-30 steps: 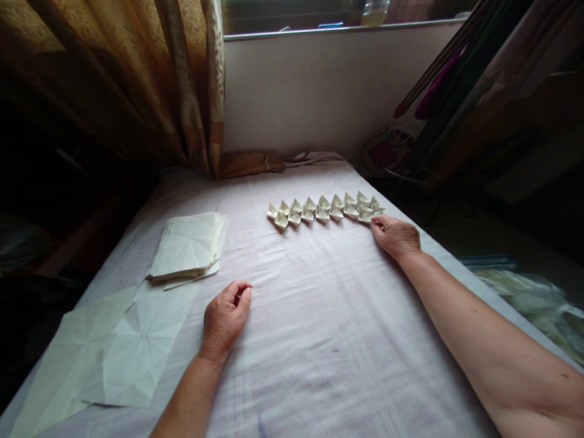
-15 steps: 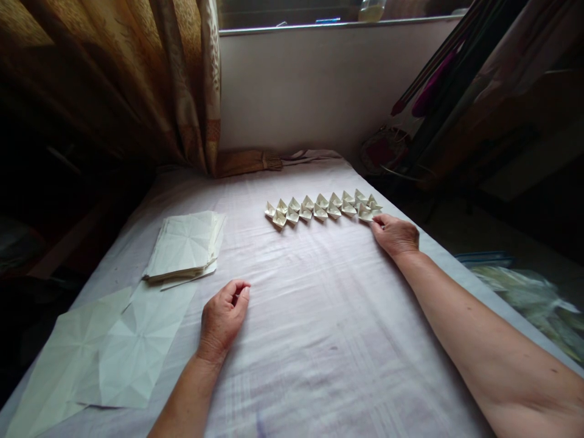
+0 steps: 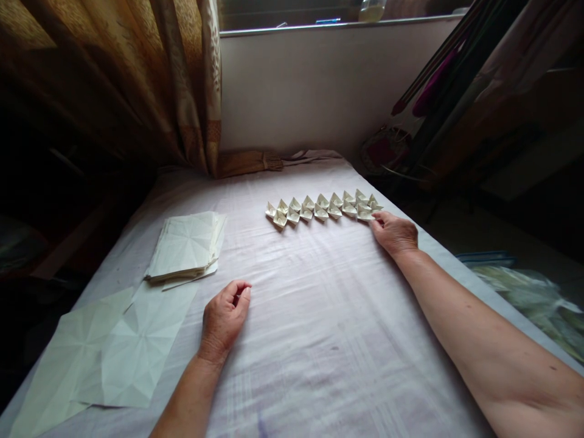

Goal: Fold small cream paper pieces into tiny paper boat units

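Small folded paper boats (image 3: pixel 321 211) of off-white paper stand in two staggered rows on the pale cloth (image 3: pixel 296 304). My right hand (image 3: pixel 395 233) pinches the near edge of the folded paper boat (image 3: pixel 365 213) at the right end of the front row. That boat sits on the cloth close beside its neighbour; whether they touch I cannot tell. My left hand (image 3: pixel 225 316) rests on the cloth at centre left, its fingers loosely curled with nothing visible in them. To its left lie creased paper sheets (image 3: pixel 137 347).
A stack of creased square papers (image 3: pixel 182 246) lies at the left. A brown curtain (image 3: pixel 196 91) hangs to the far left edge of the cloth. Beyond the right edge, plastic bags (image 3: pixel 529 289) are on the floor. A wall (image 3: pixel 301 91) stands behind.
My right hand has shifted very slightly left with the paper boat, narrowing the gap to its neighbour in the front row. My left hand keeps its curled pose.
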Demonstrator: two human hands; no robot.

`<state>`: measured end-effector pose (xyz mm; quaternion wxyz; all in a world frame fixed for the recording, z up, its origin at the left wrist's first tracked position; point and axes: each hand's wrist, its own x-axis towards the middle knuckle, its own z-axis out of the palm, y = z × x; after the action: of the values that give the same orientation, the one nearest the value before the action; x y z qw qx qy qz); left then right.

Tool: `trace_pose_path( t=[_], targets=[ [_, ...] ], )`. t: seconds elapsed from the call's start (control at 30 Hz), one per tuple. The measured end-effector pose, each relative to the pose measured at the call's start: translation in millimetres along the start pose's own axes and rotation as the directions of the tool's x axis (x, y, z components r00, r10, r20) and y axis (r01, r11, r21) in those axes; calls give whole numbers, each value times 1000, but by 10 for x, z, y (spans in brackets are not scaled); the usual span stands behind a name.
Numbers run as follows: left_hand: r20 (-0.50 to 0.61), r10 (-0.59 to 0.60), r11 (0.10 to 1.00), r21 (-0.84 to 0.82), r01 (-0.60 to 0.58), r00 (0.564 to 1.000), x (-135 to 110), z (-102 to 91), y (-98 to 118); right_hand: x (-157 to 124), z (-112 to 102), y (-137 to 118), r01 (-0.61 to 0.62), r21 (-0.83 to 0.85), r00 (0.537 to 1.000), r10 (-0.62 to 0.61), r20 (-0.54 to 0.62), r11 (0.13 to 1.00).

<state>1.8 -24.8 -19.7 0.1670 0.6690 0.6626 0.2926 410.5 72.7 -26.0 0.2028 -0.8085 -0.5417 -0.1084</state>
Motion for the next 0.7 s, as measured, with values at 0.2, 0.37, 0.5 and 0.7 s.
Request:
trace_pose_path(
  t=[0.2, 0.37, 0.5, 0.7],
  targets=[
    [7, 2, 1000, 7, -3, 1000, 2, -18, 26, -126, -1, 78, -114, 60, 993, 116, -32, 992],
    [18, -6, 1000, 10, 6, 1000, 1, -22, 33, -157, 24, 157, -192, 78, 981, 194, -17, 978],
    [20, -10, 1000, 9, 10, 1000, 3, -17, 25, -128, 31, 137, -201, 91, 979, 203, -6, 975],
    [12, -3, 1000, 1, 3, 1000, 0, -3, 8, -205, 32, 5, -188, 94, 982, 186, 30, 978]
  ],
)
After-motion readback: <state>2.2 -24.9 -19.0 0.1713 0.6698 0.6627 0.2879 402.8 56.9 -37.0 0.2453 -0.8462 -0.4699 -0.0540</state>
